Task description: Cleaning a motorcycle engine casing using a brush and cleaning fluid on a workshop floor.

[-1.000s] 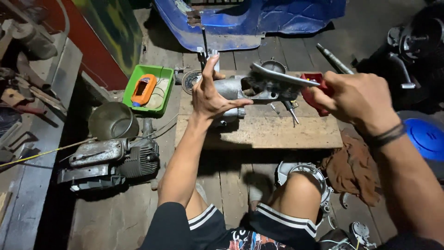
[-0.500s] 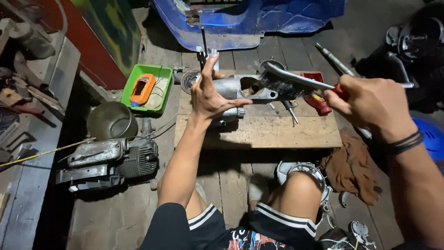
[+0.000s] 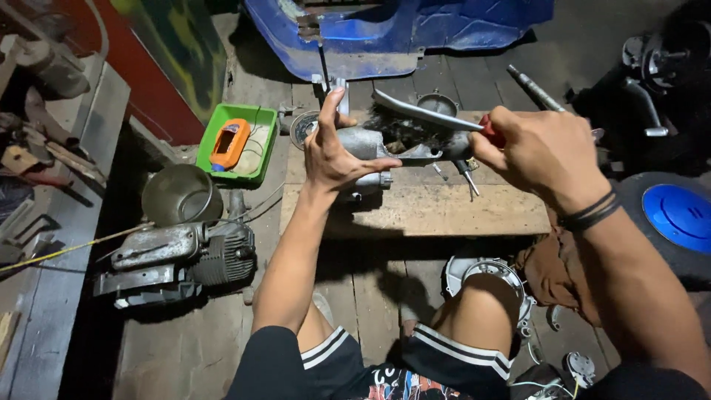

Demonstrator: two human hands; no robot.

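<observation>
Right hand [image 3: 537, 152] closer to housing [image 3: 370, 144]

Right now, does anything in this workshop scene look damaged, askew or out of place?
Nothing is spilled. A small engine lies tipped on the floor left of the board, loose parts lie near the knees, and the blue body panel has a ragged lower edge.
</observation>
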